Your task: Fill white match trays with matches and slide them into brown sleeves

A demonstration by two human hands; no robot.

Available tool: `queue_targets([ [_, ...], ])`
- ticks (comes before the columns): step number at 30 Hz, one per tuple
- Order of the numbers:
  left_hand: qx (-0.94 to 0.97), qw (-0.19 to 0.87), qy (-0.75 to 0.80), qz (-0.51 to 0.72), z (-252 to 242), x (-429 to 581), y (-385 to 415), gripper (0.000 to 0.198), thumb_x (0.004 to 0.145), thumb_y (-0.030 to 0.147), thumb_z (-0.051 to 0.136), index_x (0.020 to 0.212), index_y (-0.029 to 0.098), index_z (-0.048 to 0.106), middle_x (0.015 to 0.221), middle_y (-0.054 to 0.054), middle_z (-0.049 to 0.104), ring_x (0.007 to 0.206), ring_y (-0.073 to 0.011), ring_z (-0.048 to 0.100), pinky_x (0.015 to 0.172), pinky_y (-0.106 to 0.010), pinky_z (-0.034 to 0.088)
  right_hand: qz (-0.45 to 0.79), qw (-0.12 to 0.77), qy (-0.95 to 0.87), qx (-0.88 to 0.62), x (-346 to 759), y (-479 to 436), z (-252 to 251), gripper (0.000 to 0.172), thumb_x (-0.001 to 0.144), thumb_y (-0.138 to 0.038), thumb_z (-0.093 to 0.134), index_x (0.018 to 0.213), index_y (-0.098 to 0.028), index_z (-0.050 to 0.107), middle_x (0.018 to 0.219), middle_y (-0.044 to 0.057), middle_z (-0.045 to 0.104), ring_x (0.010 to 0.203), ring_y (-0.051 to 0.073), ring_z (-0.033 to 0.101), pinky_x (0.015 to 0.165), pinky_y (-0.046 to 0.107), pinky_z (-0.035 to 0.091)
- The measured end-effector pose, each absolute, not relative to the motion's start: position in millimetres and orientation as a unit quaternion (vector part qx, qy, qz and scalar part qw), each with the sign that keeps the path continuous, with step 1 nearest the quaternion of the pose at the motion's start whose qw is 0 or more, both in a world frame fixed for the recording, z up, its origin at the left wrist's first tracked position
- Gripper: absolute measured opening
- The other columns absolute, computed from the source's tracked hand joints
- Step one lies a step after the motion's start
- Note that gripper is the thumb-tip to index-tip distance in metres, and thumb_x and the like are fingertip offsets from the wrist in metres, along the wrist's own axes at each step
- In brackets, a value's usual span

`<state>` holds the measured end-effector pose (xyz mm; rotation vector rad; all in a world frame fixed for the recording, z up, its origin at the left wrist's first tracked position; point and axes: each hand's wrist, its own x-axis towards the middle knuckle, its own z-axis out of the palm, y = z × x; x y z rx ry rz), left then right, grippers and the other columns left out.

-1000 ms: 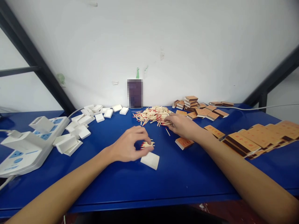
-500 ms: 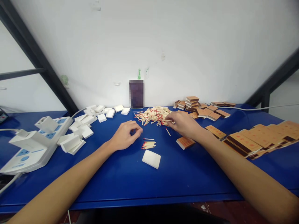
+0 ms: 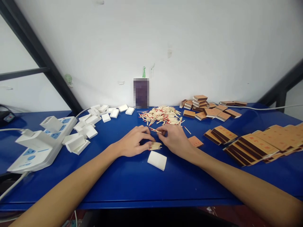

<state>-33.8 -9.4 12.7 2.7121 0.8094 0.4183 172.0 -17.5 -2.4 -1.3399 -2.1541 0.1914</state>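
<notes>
My left hand (image 3: 133, 141) and my right hand (image 3: 174, 137) meet at the middle of the blue table (image 3: 151, 183). Both pinch a few red-tipped matchsticks (image 3: 155, 130) held between their fingertips. Just below the hands a small bundle of matches (image 3: 155, 145) lies on the table. A white inner matchbox tray (image 3: 157, 160) sits in front of that bundle. Behind the hands is a loose heap of matches (image 3: 162, 114). An orange matchbox sleeve (image 3: 195, 141) lies right of my right hand.
White trays (image 3: 91, 124) are scattered at the back left beside a white power strip (image 3: 39, 143) with cables. Orange matchbox sleeves (image 3: 205, 108) are piled at the back right, and rows of them (image 3: 258, 143) fill the right side. A dark object (image 3: 141, 93) leans on the wall.
My right hand came back from the match heap toward the middle with a few matches. My left hand moved right to meet it above the small bundle. The camera shifted slightly.
</notes>
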Motion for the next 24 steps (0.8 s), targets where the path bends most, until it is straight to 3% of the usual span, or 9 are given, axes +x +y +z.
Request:
queue_targets([
  [3,0.932,0.150,0.271,0.190,12,-33,-9,0.029,0.096,0.030,0.045,0.098,0.019,0.072,0.089,-0.004,0.059,0.085,-0.0177,0.055,0.080,-0.033,0.043,0.101,0.328,-0.795,-0.501,173,-13,-8,0.016,0.085,-0.015,0.059,0.083,-0.019,0.074,0.076,0.002,0.073,0.063,0.013,0.059,0.061,0.025,0.042],
  [7,0.894,0.119,0.328,0.281,10,-35,-4,0.031,0.096,0.028,0.043,0.087,0.017,0.071,0.075,-0.003,0.058,0.072,-0.0152,0.053,0.068,-0.029,0.041,0.117,0.299,-0.820,-0.475,178,-7,-9,0.015,0.086,-0.016,0.062,0.090,-0.019,0.075,0.078,0.002,0.072,0.066,0.013,0.060,0.063,0.025,0.043],
  [14,0.881,0.043,0.415,0.224,2,-38,7,0.023,0.091,0.023,0.051,0.104,0.018,0.069,0.078,-0.002,0.059,0.076,-0.0174,0.054,0.072,-0.032,0.041,0.107,0.283,-0.850,-0.431,190,3,-10,0.016,0.087,-0.016,0.062,0.097,-0.018,0.074,0.085,0.004,0.072,0.076,0.015,0.063,0.070,0.027,0.045],
  [24,0.903,0.067,0.392,0.163,1,-37,9,0.032,0.094,0.025,0.049,0.121,0.021,0.064,0.089,-0.004,0.057,0.083,-0.0186,0.056,0.075,-0.032,0.045,0.048,0.288,-0.857,-0.424,190,-1,-5,0.017,0.085,-0.018,0.060,0.097,-0.017,0.072,0.081,0.005,0.069,0.074,0.016,0.061,0.070,0.028,0.044],
])
